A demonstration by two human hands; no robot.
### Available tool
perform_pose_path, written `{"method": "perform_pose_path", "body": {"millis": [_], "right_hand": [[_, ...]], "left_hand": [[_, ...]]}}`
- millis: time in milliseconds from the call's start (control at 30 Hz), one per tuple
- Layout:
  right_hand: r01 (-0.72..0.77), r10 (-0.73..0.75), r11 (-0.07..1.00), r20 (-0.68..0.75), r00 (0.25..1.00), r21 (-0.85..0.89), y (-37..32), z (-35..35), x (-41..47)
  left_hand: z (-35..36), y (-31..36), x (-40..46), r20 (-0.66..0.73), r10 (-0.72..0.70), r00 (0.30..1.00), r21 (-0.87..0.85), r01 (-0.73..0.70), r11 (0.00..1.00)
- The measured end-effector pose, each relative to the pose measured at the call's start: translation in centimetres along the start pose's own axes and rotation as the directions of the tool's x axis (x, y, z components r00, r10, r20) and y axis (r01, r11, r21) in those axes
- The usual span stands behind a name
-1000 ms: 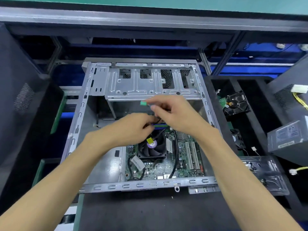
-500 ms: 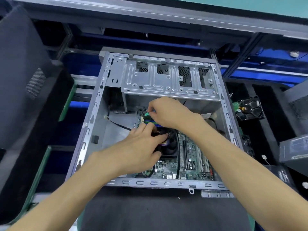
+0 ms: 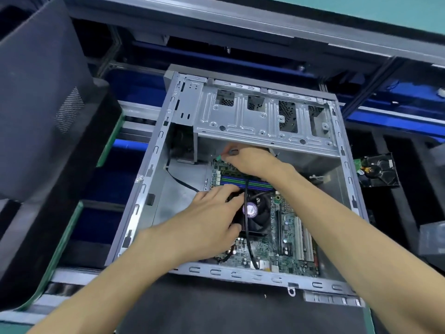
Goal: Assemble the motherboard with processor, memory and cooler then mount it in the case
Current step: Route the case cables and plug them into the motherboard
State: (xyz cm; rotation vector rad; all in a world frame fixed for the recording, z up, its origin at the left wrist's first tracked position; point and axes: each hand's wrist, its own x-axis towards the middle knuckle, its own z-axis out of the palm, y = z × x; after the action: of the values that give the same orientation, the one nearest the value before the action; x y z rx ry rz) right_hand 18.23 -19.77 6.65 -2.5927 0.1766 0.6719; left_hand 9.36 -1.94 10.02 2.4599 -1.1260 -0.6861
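The open grey case (image 3: 142, 203) lies flat with the green motherboard (image 3: 286, 247) inside. A black cooler fan (image 3: 258, 218) with a purple hub sits on the board. Blue and green memory slots (image 3: 255, 182) run across the board's far end. My right hand (image 3: 250, 160) reaches past the slots and pinches a small green connector (image 3: 219, 157) at the board's far left corner. My left hand (image 3: 212, 213) rests over the cooler's left side, fingers curled near a black cable (image 3: 246, 227); what its fingertips hold is hidden.
The silver drive cage (image 3: 262, 116) spans the case's far end. A black side panel (image 3: 48, 97) leans at the left. A hard drive (image 3: 378, 169) lies in a black foam tray at the right. Black mat covers the bench in front.
Both hands have gone down into the case. The right hand carried the green connector from above the case to the board's far left corner. The camera moved closer and tilted.
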Motion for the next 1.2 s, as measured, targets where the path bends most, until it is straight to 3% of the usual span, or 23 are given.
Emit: {"method": "perform_pose_path", "body": {"millis": [333, 700, 1200], "right_hand": [[0.058, -0.063, 0.975, 0.019, 0.998, 0.214, 0.1, 0.2, 1.6], [0.132, -0.128, 0.978, 0.037, 0.991, -0.162, -0.7, 0.3, 2.2], [0.178, -0.176, 0.981, 0.026, 0.984, -0.078, -0.5, 0.5, 2.3]], "left_hand": [[-0.5, -0.5, 0.1, -0.025, -0.044, 0.999, -0.069, 0.042, 0.997], [-0.8, -0.1, 0.4, -0.032, -0.087, 0.996, -0.081, 0.085, 0.993], [-0.9, 0.0, 0.4, -0.026, -0.081, 0.996, -0.053, 0.079, 0.995]]}}
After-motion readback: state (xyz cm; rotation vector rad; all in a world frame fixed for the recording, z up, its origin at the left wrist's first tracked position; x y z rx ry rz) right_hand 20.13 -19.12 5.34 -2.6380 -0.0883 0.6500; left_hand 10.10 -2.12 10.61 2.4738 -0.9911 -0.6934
